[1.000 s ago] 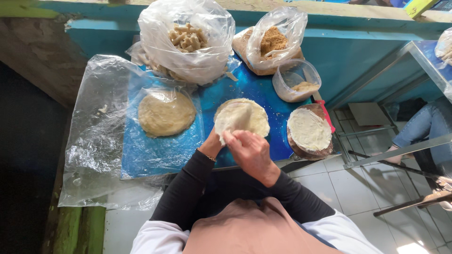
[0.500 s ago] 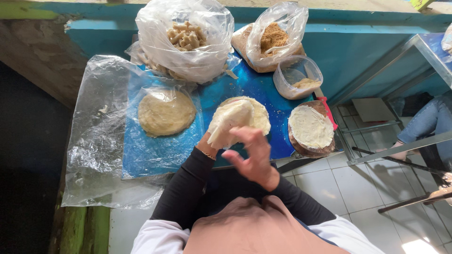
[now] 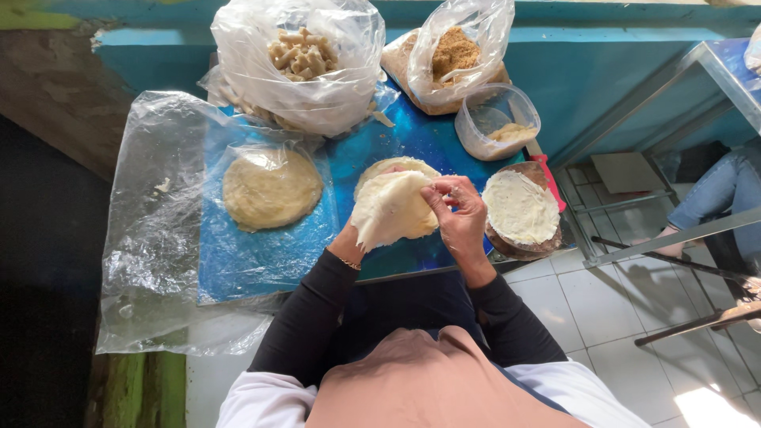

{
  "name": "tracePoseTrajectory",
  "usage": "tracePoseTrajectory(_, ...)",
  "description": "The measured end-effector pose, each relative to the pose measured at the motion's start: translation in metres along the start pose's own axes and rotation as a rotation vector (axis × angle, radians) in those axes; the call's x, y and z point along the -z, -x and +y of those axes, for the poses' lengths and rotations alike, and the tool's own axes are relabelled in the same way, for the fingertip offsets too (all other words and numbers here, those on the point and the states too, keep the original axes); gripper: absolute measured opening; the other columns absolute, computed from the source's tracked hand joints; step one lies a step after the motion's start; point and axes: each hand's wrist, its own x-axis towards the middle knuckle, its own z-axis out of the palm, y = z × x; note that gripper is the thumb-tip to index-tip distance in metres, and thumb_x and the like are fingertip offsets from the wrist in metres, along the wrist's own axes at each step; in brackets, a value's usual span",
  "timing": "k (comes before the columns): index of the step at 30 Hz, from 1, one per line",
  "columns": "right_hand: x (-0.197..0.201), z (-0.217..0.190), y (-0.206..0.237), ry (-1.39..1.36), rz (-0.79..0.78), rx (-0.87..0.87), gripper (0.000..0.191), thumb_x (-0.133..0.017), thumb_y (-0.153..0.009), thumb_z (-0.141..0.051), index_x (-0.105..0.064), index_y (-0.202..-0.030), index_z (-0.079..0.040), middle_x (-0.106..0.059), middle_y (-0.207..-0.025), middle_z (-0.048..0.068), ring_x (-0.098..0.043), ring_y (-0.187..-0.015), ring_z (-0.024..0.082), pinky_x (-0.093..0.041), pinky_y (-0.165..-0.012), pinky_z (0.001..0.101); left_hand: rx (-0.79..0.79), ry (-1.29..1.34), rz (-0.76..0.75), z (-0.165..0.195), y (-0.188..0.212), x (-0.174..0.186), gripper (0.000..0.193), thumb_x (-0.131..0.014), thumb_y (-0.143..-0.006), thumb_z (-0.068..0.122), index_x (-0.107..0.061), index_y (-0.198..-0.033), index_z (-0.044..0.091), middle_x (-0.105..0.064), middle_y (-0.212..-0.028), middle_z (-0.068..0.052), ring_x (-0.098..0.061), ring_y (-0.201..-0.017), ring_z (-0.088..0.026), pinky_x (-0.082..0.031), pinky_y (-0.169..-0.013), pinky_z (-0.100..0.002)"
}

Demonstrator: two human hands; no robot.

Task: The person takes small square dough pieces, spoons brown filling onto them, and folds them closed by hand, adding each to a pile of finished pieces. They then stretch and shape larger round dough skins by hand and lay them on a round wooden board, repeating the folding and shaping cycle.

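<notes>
Thin pale round dough sheet is lifted off the stack, held up over the blue plastic-covered work board. Left hand sits under the sheet, mostly hidden, supporting it from below; grip shape can't be told. Right hand pinches the sheet's right edge with fingertips. Flat stack of pale dough rounds lies just behind and under the lifted sheet, on the board. Board rests on a teal wooden counter; white tiled floor below right. Clear crumpled plastic sheeting drapes over the board's left side. Yellowish flat dough disc in plastic left of the hands. Round dark bowl of white creamy filling just right of the right hand. Clear plastic tub behind it. Big clear bag of pale stubby pieces and clear bag of brown crumbs at the back. Another person's jeans-clad leg at far right, beside a metal-framed table.
</notes>
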Motion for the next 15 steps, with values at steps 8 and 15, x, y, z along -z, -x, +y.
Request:
tracePoseTrajectory(8,0.028,0.003,-0.006,-0.372,-0.016,-0.301,0.011,-0.066,-0.106,-0.018,-0.066,-0.109,-0.007,-0.069,-0.095,-0.002,-0.062,-0.087,0.005,-0.053,-0.078,0.0215,-0.022,-0.244,0.217,0.023,0.010,-0.026,0.011,-0.062,-0.103,0.016,-0.066,-0.105,0.007,-0.068,-0.094,0.000,-0.063,-0.084,-0.008,-0.053,-0.072,-0.025)
tracePoseTrajectory(15,0.076,0.013,-0.025,0.135,0.029,-0.243,0.015,-0.068,-0.104,-0.017,-0.067,-0.110,-0.004,-0.069,-0.090,-0.002,-0.061,-0.081,0.004,-0.051,-0.073,0.0216,-0.206,-0.742,0.383,0.038,0.019,-0.034,0.017,-0.061,-0.106,0.019,-0.064,-0.100,0.003,-0.058,-0.089,0.006,-0.049,-0.082,-0.002,-0.043,-0.070,-0.021)
